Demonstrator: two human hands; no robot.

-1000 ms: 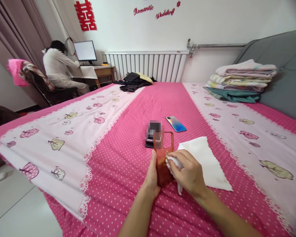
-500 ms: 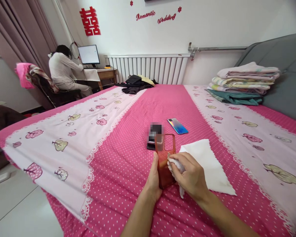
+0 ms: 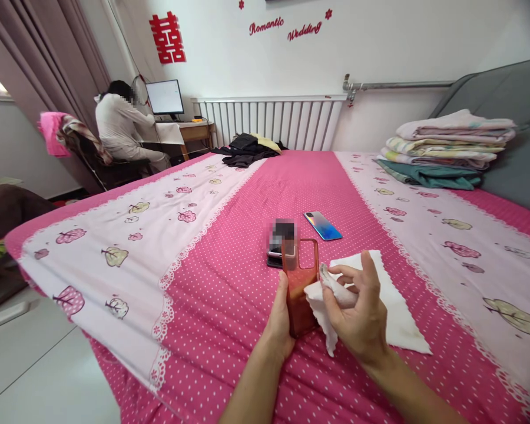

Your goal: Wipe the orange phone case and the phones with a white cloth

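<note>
My left hand (image 3: 279, 328) grips a translucent red phone case (image 3: 301, 282) by its lower left edge and holds it upright over the pink bed. My right hand (image 3: 358, 315) is closed around a crumpled white wipe (image 3: 324, 300), held just right of the case, fingers bunching the cloth. A dark phone (image 3: 279, 250) lies on the bedspread right behind the case. A blue iridescent phone (image 3: 322, 225) lies a little farther back to the right. A flat white cloth (image 3: 397, 315) is spread on the bed under and beside my right hand.
The pink dotted bedspread (image 3: 229, 282) has pale flowered side panels. Folded blankets (image 3: 446, 150) are stacked at the back right by a grey headboard. Dark clothes (image 3: 247, 150) lie at the far end near a radiator. A person (image 3: 123, 132) sits at a desk with a monitor, back left.
My right hand has lifted off the case's face and turned palm-up, re-bunching the wipe in its fingers. The left hand keeps the case upright. The camera view has shifted slightly.
</note>
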